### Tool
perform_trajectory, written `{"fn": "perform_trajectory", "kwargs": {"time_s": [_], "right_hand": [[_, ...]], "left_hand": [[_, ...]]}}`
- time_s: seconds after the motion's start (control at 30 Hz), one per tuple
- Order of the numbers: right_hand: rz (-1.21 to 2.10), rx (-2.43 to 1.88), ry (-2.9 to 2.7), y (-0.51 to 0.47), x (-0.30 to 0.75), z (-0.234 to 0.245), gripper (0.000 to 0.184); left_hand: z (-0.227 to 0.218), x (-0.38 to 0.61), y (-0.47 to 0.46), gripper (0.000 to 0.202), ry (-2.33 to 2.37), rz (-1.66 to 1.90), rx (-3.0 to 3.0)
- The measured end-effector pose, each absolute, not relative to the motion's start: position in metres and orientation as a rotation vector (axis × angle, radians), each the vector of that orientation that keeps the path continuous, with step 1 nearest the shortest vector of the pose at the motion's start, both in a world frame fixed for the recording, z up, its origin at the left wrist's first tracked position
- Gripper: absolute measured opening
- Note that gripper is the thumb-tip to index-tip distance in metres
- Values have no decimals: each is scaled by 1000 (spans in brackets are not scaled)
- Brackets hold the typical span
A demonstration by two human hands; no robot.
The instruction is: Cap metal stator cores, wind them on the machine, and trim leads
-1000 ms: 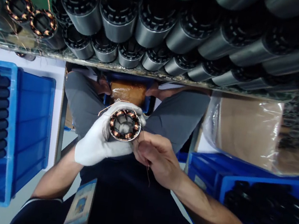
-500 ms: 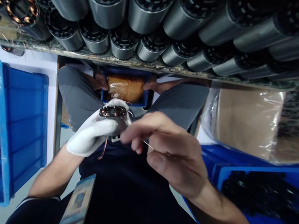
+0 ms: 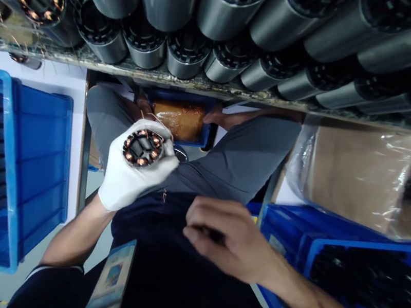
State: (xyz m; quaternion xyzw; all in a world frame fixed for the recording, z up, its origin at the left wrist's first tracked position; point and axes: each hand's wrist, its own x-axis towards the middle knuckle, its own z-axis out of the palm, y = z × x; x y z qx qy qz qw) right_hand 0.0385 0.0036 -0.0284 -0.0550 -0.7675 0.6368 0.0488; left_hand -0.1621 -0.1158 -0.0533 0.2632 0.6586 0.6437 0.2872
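Note:
My left hand [image 3: 124, 185], in a white glove, is wrapped round a motor stator [image 3: 144, 149]. The stator's open end faces up at me, with copper windings ringing its dark bore. Thin copper wires rise behind the glove, and a short copper wire end [image 3: 164, 195] shows below it against the dark shirt. To the right and lower, my bare right hand [image 3: 229, 238] is held over the lap, apart from the stator. Its fingers are curled in towards the thumb; whatever may be between them is hidden.
Metal stator cores [image 3: 229, 14] stand in rows along the bench edge [image 3: 200, 86], with wound ones [image 3: 42, 0] at the left. A blue crate [image 3: 38, 164] of wound stators is at left. At right are a bagged carton [image 3: 358, 173] and a blue bin [image 3: 290, 230] of black parts.
My right hand has drawn back from the stator, down and rightwards; the wire seen at its fingers no longer shows. My left hand has tipped the stator's wound end up towards me.

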Motion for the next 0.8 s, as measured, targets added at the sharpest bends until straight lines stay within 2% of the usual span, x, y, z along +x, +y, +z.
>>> {"fn": "perform_trajectory", "kwargs": {"time_s": [0.13, 0.23, 0.3, 0.43, 0.53, 0.67, 0.8], "right_hand": [[2064, -557, -1947, 25, 14, -19, 15], [2194, -620, -1788, 30, -12, -19, 29], [2148, -569, -1827, 31, -22, -20, 25], [1793, -473, -2015, 34, -21, -22, 23], [1862, -506, -2009, 37, -15, -24, 20], [2022, -586, -1895, 48, -9, -27, 23], [1696, -623, -1848, 65, 6, -19, 9]], "left_hand": [[-35, -158, -125, 66, 1909, 1504, 1086], [-27, -149, -126, 79, 1923, 1439, 1205], [-28, -141, -126, 79, 1921, 1415, 1197], [-40, -127, -130, 71, 2012, 1437, 1032], [-51, -122, -136, 63, 1981, 1597, 1092], [-53, -128, -140, 64, 1791, 1674, 1154], [-38, -139, -136, 52, 1832, 1617, 1099]]}}
